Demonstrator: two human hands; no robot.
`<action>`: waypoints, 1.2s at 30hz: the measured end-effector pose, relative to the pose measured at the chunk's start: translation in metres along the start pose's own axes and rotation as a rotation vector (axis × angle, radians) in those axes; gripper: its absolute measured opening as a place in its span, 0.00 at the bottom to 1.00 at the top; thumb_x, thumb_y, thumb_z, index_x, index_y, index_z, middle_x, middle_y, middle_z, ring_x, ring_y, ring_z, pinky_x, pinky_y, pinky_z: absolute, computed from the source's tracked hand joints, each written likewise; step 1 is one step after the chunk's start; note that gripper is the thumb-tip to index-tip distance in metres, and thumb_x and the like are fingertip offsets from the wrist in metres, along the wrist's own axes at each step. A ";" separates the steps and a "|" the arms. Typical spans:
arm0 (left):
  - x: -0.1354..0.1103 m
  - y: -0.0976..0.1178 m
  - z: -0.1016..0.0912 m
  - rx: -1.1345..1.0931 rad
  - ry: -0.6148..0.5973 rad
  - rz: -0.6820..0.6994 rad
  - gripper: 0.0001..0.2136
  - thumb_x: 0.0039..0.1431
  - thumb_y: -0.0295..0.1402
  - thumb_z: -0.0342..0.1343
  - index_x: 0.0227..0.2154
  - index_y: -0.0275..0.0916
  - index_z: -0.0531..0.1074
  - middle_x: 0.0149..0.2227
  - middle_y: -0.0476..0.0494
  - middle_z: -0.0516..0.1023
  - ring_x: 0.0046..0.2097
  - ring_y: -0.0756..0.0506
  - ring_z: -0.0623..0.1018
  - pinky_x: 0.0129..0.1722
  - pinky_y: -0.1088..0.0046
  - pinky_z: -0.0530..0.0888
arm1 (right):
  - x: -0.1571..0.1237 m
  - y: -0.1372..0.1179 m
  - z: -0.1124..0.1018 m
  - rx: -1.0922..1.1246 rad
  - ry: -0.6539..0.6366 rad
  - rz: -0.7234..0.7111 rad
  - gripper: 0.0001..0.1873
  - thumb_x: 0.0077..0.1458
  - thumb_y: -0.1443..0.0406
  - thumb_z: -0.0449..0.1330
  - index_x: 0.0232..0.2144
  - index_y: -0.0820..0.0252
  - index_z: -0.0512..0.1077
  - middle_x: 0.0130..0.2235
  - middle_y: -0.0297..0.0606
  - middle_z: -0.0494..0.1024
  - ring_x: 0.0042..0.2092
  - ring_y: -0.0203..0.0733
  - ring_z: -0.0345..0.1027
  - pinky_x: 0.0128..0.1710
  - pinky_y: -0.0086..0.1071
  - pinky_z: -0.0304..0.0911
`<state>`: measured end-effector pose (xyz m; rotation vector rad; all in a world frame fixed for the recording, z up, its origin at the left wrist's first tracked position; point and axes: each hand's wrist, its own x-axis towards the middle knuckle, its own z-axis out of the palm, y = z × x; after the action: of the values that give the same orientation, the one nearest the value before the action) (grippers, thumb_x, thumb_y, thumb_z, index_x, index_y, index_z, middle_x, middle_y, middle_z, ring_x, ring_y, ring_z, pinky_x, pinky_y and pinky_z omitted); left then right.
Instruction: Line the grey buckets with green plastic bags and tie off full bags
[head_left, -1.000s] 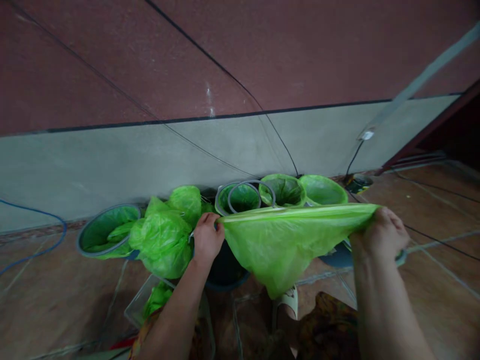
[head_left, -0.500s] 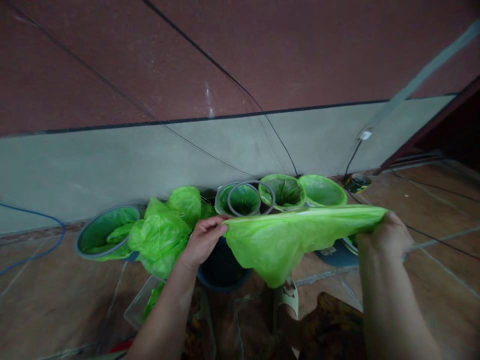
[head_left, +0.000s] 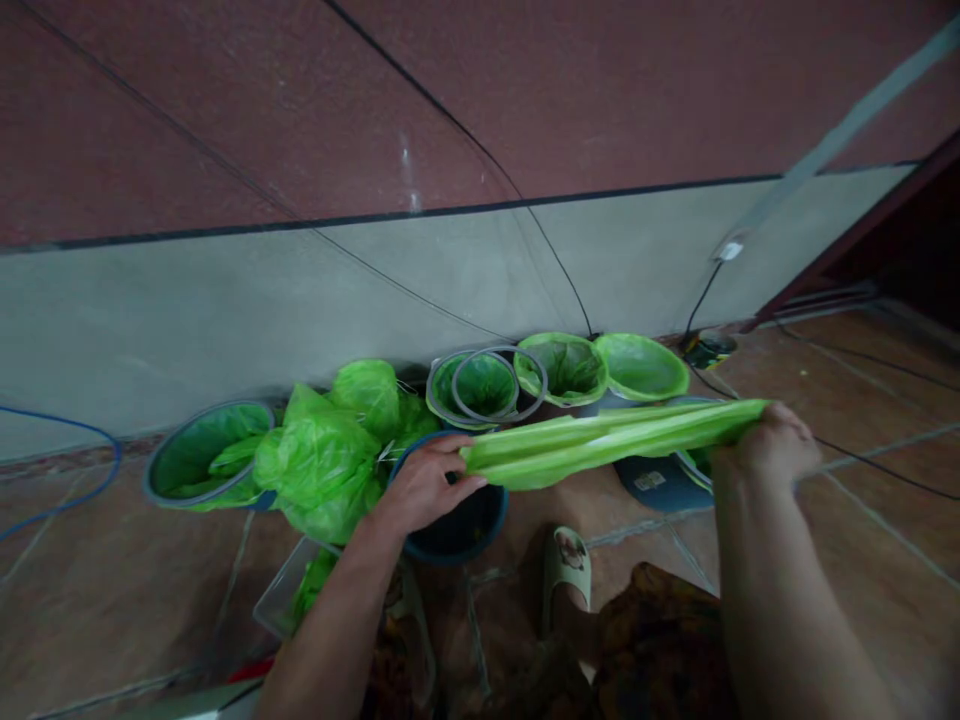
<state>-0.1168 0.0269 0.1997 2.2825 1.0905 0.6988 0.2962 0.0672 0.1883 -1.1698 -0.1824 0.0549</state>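
A green plastic bag (head_left: 600, 442) is stretched sideways between my two hands, gathered into a long folded strip. My left hand (head_left: 431, 480) pinches its left end between thumb and fingers. The right end is gripped in my right hand (head_left: 772, 445), whose fingertips are partly hidden. Below the left end of the bag stands a dark blue bin (head_left: 457, 535) with no liner showing. Beneath my right hand a blue bin (head_left: 652, 483) with a label lies partly covered by the bag and my arm.
Along the wall are green-lined bins (head_left: 566, 368), loose grey rings (head_left: 525, 410), tied green bags (head_left: 322, 460) and a lined bin (head_left: 180, 470) at left. A clear plastic box (head_left: 281, 590) holds green plastic. Cables hang down the wall; a small can (head_left: 710, 350) stands right.
The bag hung down in a wide triangle before; now it is gathered into a narrow strip. Both hands still hold its ends, and the view has shifted slightly.
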 end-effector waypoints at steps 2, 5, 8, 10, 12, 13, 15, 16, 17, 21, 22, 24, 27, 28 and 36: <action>-0.001 -0.008 0.002 0.083 0.105 -0.050 0.10 0.56 0.36 0.57 0.24 0.39 0.76 0.52 0.40 0.74 0.48 0.44 0.77 0.50 0.65 0.73 | -0.003 -0.004 0.002 0.022 0.094 -0.013 0.14 0.45 0.79 0.53 0.17 0.59 0.60 0.23 0.28 0.62 0.27 0.30 0.58 0.32 0.28 0.62; -0.001 -0.018 0.000 0.142 0.193 -0.145 0.07 0.54 0.36 0.59 0.26 0.38 0.77 0.50 0.38 0.76 0.47 0.42 0.78 0.50 0.63 0.74 | -0.007 -0.007 0.003 -0.004 0.083 -0.005 0.12 0.44 0.79 0.53 0.18 0.60 0.62 0.22 0.26 0.63 0.26 0.29 0.60 0.33 0.27 0.62; 0.000 -0.022 -0.003 0.096 0.196 -0.182 0.08 0.57 0.35 0.57 0.27 0.39 0.78 0.41 0.41 0.80 0.42 0.44 0.79 0.48 0.64 0.74 | -0.009 -0.008 0.002 -0.099 0.032 -0.060 0.11 0.43 0.78 0.54 0.17 0.60 0.61 0.21 0.25 0.62 0.25 0.29 0.59 0.33 0.27 0.62; 0.002 -0.021 -0.004 0.031 0.288 -0.192 0.08 0.57 0.35 0.56 0.29 0.41 0.79 0.38 0.43 0.81 0.41 0.44 0.79 0.47 0.66 0.74 | -0.012 -0.010 0.002 -0.145 -0.009 -0.112 0.09 0.43 0.76 0.55 0.18 0.60 0.63 0.22 0.25 0.62 0.25 0.29 0.58 0.33 0.28 0.62; 0.004 -0.017 -0.006 -0.050 0.469 -0.223 0.06 0.55 0.34 0.57 0.29 0.42 0.79 0.36 0.45 0.81 0.41 0.45 0.79 0.48 0.67 0.73 | -0.016 -0.016 0.003 -0.108 -0.042 -0.156 0.07 0.43 0.75 0.56 0.19 0.61 0.66 0.22 0.26 0.64 0.25 0.29 0.58 0.33 0.28 0.62; 0.005 -0.015 -0.007 -0.097 0.571 -0.244 0.05 0.54 0.34 0.59 0.30 0.42 0.79 0.36 0.45 0.81 0.41 0.45 0.78 0.49 0.67 0.72 | -0.018 -0.020 0.004 -0.059 -0.053 -0.171 0.07 0.43 0.74 0.56 0.19 0.61 0.67 0.22 0.26 0.64 0.25 0.29 0.57 0.32 0.28 0.61; 0.007 -0.013 -0.012 -0.213 0.766 -0.284 0.04 0.51 0.33 0.61 0.30 0.42 0.78 0.37 0.46 0.80 0.42 0.45 0.78 0.50 0.68 0.72 | -0.026 -0.032 0.003 0.084 -0.112 -0.145 0.06 0.41 0.73 0.58 0.19 0.61 0.68 0.22 0.27 0.64 0.24 0.29 0.56 0.30 0.27 0.60; 0.008 -0.013 -0.016 -0.279 0.865 -0.302 0.04 0.50 0.33 0.62 0.30 0.42 0.78 0.38 0.46 0.80 0.42 0.45 0.77 0.50 0.68 0.71 | -0.030 -0.039 0.001 0.146 -0.205 -0.073 0.05 0.40 0.72 0.60 0.19 0.60 0.68 0.21 0.28 0.64 0.24 0.29 0.56 0.28 0.26 0.59; 0.008 -0.015 -0.020 -0.338 0.971 -0.322 0.05 0.49 0.33 0.62 0.31 0.41 0.77 0.38 0.46 0.80 0.42 0.45 0.77 0.49 0.69 0.72 | -0.035 -0.046 -0.002 0.192 -0.341 0.033 0.05 0.39 0.71 0.62 0.20 0.60 0.68 0.21 0.28 0.64 0.23 0.29 0.56 0.26 0.26 0.58; 0.006 -0.034 -0.035 -0.497 1.421 -0.498 0.10 0.46 0.35 0.63 0.32 0.40 0.71 0.37 0.49 0.77 0.38 0.49 0.77 0.44 0.73 0.73 | -0.067 -0.065 -0.020 0.152 -1.135 0.516 0.13 0.40 0.59 0.69 0.28 0.57 0.70 0.20 0.29 0.64 0.21 0.33 0.56 0.20 0.27 0.53; 0.005 -0.039 -0.035 -0.580 1.461 -0.590 0.10 0.47 0.36 0.62 0.32 0.41 0.69 0.35 0.50 0.76 0.36 0.50 0.77 0.41 0.73 0.73 | -0.079 -0.066 -0.023 0.092 -1.306 0.582 0.14 0.42 0.57 0.68 0.28 0.57 0.70 0.20 0.30 0.64 0.21 0.33 0.56 0.19 0.27 0.52; 0.002 -0.044 -0.030 -0.844 1.317 -0.807 0.11 0.50 0.42 0.59 0.31 0.41 0.67 0.31 0.50 0.75 0.33 0.48 0.77 0.36 0.71 0.74 | -0.104 -0.065 -0.026 -0.056 -1.586 0.631 0.14 0.47 0.55 0.66 0.27 0.58 0.70 0.22 0.32 0.67 0.23 0.33 0.57 0.22 0.27 0.53; 0.000 -0.037 -0.012 -1.242 0.799 -0.915 0.19 0.52 0.54 0.53 0.31 0.41 0.70 0.29 0.44 0.77 0.34 0.42 0.79 0.34 0.64 0.76 | -0.144 -0.059 -0.025 -0.224 -1.927 0.598 0.14 0.52 0.55 0.63 0.29 0.60 0.70 0.26 0.32 0.68 0.27 0.32 0.58 0.28 0.27 0.54; 0.000 -0.031 -0.006 -1.341 0.719 -0.855 0.22 0.52 0.57 0.51 0.33 0.41 0.72 0.32 0.41 0.79 0.37 0.41 0.79 0.36 0.62 0.76 | -0.156 -0.057 -0.024 -0.262 -2.027 0.597 0.14 0.53 0.55 0.62 0.29 0.61 0.70 0.26 0.31 0.67 0.28 0.32 0.57 0.29 0.27 0.54; -0.004 -0.011 0.003 -1.302 0.717 -0.847 0.17 0.36 0.35 0.67 0.33 0.36 0.75 0.28 0.44 0.81 0.33 0.41 0.81 0.36 0.64 0.76 | -0.222 -0.037 -0.039 -0.332 -2.334 0.640 0.10 0.52 0.59 0.62 0.32 0.61 0.72 0.29 0.31 0.72 0.30 0.32 0.62 0.33 0.27 0.57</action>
<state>-0.1231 0.0285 0.1899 0.3981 1.1746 1.3104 0.0827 -0.0133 0.1827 -0.8503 -1.8645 2.0254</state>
